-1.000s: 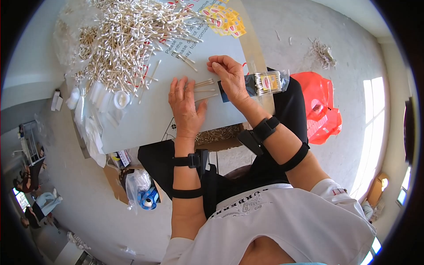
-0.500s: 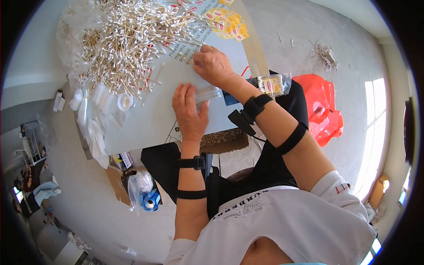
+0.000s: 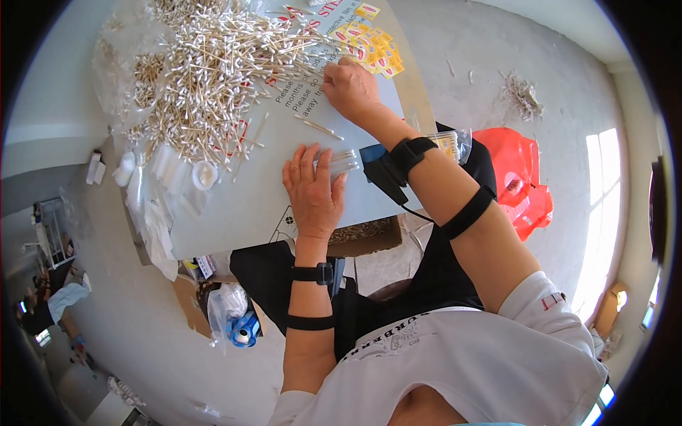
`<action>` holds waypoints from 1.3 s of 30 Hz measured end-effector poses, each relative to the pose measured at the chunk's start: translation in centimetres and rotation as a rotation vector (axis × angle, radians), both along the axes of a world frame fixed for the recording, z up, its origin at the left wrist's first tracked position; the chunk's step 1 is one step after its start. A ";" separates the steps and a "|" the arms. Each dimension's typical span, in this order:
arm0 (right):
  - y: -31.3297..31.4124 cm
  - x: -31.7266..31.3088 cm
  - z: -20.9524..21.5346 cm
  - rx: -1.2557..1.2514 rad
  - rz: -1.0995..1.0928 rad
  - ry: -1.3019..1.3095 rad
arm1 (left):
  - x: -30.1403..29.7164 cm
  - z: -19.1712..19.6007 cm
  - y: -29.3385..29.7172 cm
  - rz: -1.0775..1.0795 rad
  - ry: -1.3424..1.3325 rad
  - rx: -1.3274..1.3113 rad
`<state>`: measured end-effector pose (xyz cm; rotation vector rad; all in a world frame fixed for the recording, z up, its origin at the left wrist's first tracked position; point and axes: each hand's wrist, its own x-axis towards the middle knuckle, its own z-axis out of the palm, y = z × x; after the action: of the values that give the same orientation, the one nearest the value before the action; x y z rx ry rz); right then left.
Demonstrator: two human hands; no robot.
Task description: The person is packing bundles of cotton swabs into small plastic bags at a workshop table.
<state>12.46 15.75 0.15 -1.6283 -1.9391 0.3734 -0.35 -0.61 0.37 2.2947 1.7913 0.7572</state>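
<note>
A big heap of cotton swabs (image 3: 213,78) covers the far left part of the grey, printed bench (image 3: 241,213). The swabs are slim, straw-coloured sticks with white, rounded cotton tips, lying crisscross in every direction, densest in the middle and thinning into stray sticks along the near and right edges.

The person's left hand (image 3: 312,193) lies palm down nearer the person, fingers stretched and thumb standing apart. Its fingertips reach the left end of a pale item (image 3: 346,163), whitish and somewhat see-through, with lengthwise streaks; what it contains cannot be made out.

The right hand (image 3: 352,86) is farther off, at the heap's right fringe, with its fingers curled inward. Whether they are clamped on anything cannot be told, since the back of the hand hides the tips. Just beyond it lie scattered yellow labels (image 3: 380,46) with red and white marks.

Between the two hands, a few loose swabs (image 3: 321,128) lie slantwise on the bench. To the right, partly hidden by the right forearm, is a clear packet (image 3: 449,145) showing yellow and a row of swabs. A white round container (image 3: 204,175) sits left of the left hand.
</note>
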 end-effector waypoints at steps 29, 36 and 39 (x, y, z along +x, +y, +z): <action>-3.8 1.2 1.0 -0.143 0.313 0.074 | 0.2 -0.2 0.2 0.070 -0.043 -0.022; -1.8 1.6 1.7 -0.157 0.491 0.045 | 0.2 0.0 0.1 0.089 -0.013 -0.036; -0.2 -0.3 1.5 -0.031 0.166 0.149 | 0.2 0.1 0.1 0.088 -0.009 -0.038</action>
<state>12.20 15.56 1.63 -1.4192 -1.9679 0.5770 -0.19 -0.48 0.51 2.1983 1.8961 0.7388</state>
